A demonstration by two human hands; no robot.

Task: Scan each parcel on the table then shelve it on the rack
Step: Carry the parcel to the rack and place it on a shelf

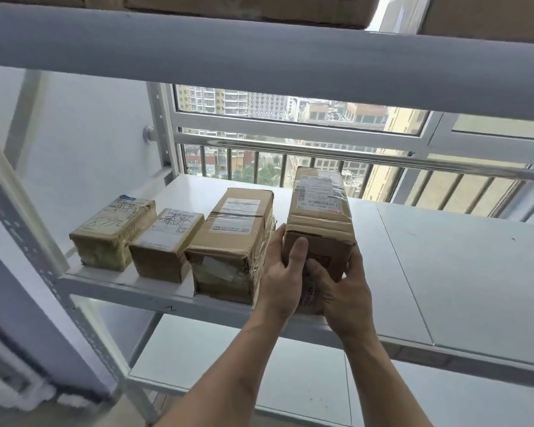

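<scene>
Held parcel (319, 223): brown cardboard w/ glossy, wrinkled clear tape and a paper label. Three parcels at its 9 o'clock (173, 232): matt cardboard, paper labels, crinkled tape. Rack shelf (444, 272): smooth white board, matt painted metal frame.

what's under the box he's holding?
The white shelf of the rack. Both hands, left and right, grip the box's near end and cover its bottom edge, so contact there can't be seen.

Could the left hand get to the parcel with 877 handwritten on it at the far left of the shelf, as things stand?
Probably yes. The left hand is busy holding the tall parcel, but the 877 parcel sits at the open front edge of the shelf, with nothing in front of or on it.
</scene>
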